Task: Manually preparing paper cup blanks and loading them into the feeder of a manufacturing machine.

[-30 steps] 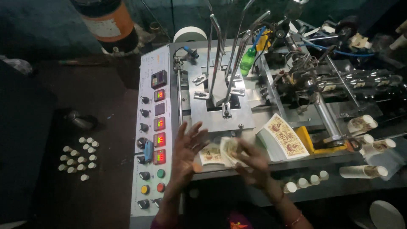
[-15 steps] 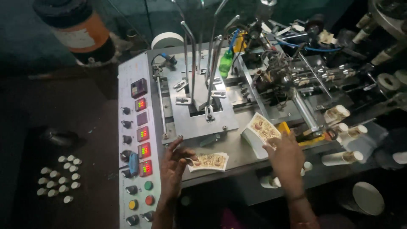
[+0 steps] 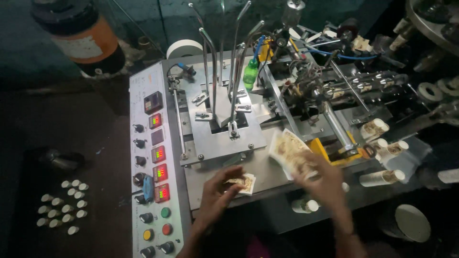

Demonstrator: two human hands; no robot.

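Observation:
My left hand (image 3: pixel 217 191) rests on a small pile of printed fan-shaped paper blanks (image 3: pixel 244 182) lying on the grey machine table (image 3: pixel 267 177), fingers curled over their near edge. My right hand (image 3: pixel 322 177) grips the lower edge of a larger stack of printed paper blanks (image 3: pixel 287 150), which sits tilted on the table to the right of the metal feed plate (image 3: pixel 222 136). Thin upright guide rods (image 3: pixel 224 57) rise from that plate beyond both hands.
A control panel (image 3: pixel 155 172) with lit displays, knobs and coloured buttons runs along the left. Formed paper cups (image 3: pixel 382 143) lie at the right beside the machine's mechanism. Several small white cups (image 3: pixel 62 203) sit on the dark floor at left. A green bottle (image 3: pixel 250 72) stands behind the rods.
My left hand has closed over the small pile of blanks. My right hand stays at the larger stack, which now sits a little more tilted. The camera view has shifted slightly.

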